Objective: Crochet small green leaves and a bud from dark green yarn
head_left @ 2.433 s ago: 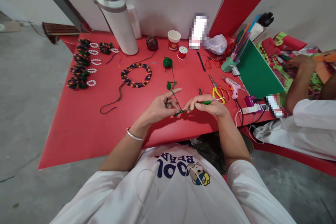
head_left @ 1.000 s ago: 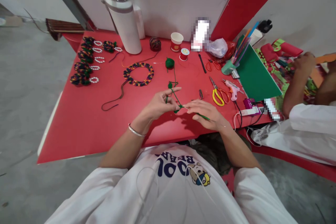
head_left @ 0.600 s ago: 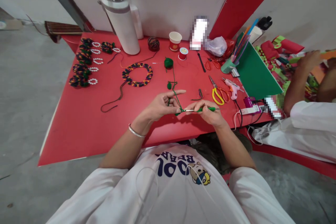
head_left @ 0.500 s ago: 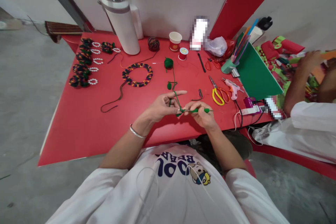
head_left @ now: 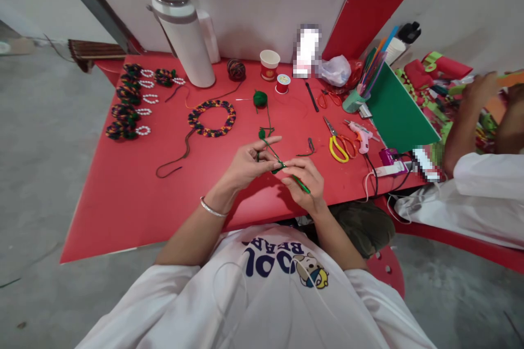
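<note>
From the head camera, here is the left hand (head_left: 248,166) out over the glossy red tabletop (head_left: 126,202), thumb and fingertips pinching a small dark-green crocheted yarn piece (head_left: 277,170), while the index finger stretches out to the right, apart from the rest. Over that finger comes a taut strand of green yarn (head_left: 273,149), slanting down to the piece, and there's a dark-green turn of it among the curled fingers behind. In from the other side is the right hand (head_left: 306,179), fingers close together, thumb below them, gripping a slim crochet hook with a green handle (head_left: 302,184); the handle slants down across the palm, and its front end meets the yarn piece right between the two hands. Exactly which fingertips press the hook, one cannot tell. Just beyond the left index finger sits a little green yarn bundle (head_left: 262,134), and farther back the round green yarn ball (head_left: 260,99), a strand trailing from it toward the hands. Off to the left lies a multicoloured braided yarn ring (head_left: 212,133), flat on the table; to the right, near the right hand, a small dark yarn scrap (head_left: 310,145), then scissors with yellow and red-orange handles (head_left: 339,150) beside a pink glue gun (head_left: 362,136).
</note>
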`<state>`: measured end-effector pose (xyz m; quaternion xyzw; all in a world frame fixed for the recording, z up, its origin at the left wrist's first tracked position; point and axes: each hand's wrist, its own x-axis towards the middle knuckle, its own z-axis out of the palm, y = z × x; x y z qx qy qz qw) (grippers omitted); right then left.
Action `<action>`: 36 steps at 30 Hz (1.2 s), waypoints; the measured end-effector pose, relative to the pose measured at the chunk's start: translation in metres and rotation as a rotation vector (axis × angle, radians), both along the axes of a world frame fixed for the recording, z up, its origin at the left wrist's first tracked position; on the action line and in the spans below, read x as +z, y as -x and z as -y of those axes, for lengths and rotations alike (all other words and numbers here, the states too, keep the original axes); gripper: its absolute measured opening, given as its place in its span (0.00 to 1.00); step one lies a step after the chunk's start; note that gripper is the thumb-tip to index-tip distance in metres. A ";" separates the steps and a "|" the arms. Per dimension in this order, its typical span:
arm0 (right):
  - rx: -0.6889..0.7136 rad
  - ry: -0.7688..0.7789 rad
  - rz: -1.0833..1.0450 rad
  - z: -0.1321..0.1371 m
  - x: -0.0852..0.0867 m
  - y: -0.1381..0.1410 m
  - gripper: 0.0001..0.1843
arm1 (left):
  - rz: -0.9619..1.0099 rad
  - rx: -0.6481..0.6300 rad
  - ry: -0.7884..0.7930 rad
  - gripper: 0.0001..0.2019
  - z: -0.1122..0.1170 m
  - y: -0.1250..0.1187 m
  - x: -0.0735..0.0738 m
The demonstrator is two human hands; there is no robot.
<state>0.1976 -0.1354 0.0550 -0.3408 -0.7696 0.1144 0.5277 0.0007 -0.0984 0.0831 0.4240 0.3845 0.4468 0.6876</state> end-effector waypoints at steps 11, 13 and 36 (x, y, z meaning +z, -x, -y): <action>-0.240 -0.260 0.120 -0.005 -0.016 0.010 0.22 | 0.140 0.103 -0.004 0.43 0.006 -0.018 -0.008; -0.256 -0.267 0.030 -0.006 -0.016 0.017 0.22 | 0.216 0.084 0.051 0.43 0.006 -0.019 -0.009; 0.156 0.132 -0.145 -0.017 -0.012 -0.026 0.07 | 0.285 -0.080 0.199 0.38 0.003 -0.004 -0.002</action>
